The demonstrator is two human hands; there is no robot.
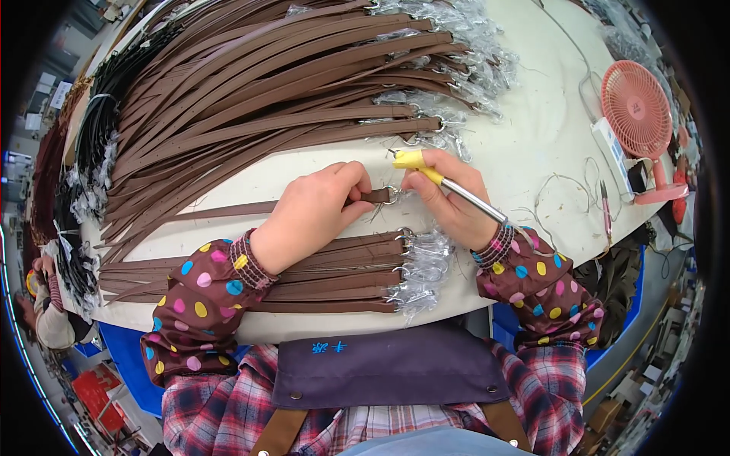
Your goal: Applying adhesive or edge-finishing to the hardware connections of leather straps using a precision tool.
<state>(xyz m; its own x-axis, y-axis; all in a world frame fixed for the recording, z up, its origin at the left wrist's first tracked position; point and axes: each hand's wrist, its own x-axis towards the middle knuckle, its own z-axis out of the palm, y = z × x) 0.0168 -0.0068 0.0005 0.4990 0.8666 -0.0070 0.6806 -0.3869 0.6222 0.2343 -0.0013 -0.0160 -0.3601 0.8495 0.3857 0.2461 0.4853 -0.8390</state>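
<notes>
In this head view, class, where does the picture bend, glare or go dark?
Head view: a black ring frames the picture; the table edge bows near the rim; the plastic wraps on the clasps glint; light is even, with soft shadows under the left hand and right hand; the strap and tool look sharp.

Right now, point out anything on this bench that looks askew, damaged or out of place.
Nothing looks damaged. Loose thread scraps litter the white table right of the right hand. The left hand pins one brown strap; the rest lie in orderly fans.
</notes>
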